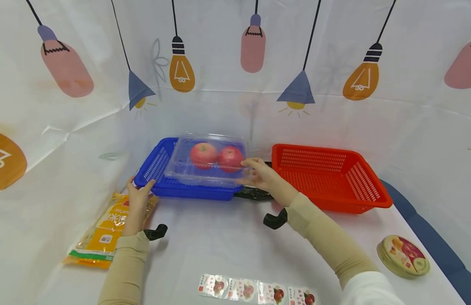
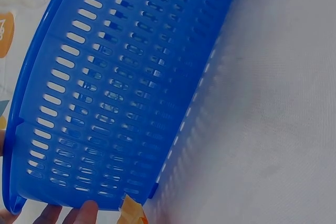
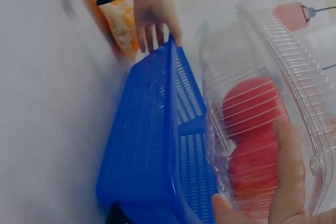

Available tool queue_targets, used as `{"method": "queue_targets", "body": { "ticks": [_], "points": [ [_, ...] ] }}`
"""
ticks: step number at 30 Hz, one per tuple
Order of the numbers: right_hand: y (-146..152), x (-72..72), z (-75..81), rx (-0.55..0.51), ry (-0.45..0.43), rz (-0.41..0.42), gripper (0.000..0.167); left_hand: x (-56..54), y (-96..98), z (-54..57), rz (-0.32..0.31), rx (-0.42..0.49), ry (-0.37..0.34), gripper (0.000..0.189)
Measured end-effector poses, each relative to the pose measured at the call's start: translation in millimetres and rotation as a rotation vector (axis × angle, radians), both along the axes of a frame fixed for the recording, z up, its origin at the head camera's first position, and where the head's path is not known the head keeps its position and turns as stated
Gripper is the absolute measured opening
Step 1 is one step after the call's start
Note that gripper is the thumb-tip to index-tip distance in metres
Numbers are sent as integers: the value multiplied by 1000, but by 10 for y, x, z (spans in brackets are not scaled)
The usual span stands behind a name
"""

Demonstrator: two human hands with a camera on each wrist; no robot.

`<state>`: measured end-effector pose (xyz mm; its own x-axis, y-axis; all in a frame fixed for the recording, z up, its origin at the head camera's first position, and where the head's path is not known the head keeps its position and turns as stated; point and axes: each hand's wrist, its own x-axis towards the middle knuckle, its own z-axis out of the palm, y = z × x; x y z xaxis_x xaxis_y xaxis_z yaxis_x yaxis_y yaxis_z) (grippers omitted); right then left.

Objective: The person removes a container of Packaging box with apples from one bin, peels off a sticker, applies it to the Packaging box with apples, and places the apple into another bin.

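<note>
Left hand on blue basket, right hand pinching clear container with two apples, center of frame.
Left hand (image 1: 138, 199): partly closed, thumb and fingers gripping the near-left corner of the blue basket (image 1: 197, 193). Right hand (image 1: 263, 176): thumb and fingers nearly together, pinching the near-right corner of the clear container (image 1: 179, 163). Container sits over the basket, apples (image 1: 203, 155) side by side inside; can't tell if its base touches the basket. Black item (image 1: 254, 194), partly hidden, between baskets behind right hand. Red basket (image 1: 334, 204) right of center. Yellow bag (image 1: 109, 224) lower left, partly behind left forearm. Fruit-print labels (image 1: 243, 289) in a row, bottom center. Round tin (image 1: 404, 256) lower right, on white table (image 1: 205, 241).
</note>
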<state>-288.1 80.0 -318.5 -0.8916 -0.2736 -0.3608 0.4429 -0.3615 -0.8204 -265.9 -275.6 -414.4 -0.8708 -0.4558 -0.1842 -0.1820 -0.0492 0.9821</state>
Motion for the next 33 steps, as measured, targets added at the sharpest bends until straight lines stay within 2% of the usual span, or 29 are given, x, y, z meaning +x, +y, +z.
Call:
{"method": "queue_targets", "body": {
  "ticks": [14,26,33],
  "points": [
    [346,185,15,-91,10,-10,23,18,30,38,-7,19,5,80],
    [662,337,-30,-55,45,-39,18,0,17,8,-6,38,-2,81],
    [850,451,-61,-79,32,-60,19,4,20,28,-13,37,-13,81]
  ]
}}
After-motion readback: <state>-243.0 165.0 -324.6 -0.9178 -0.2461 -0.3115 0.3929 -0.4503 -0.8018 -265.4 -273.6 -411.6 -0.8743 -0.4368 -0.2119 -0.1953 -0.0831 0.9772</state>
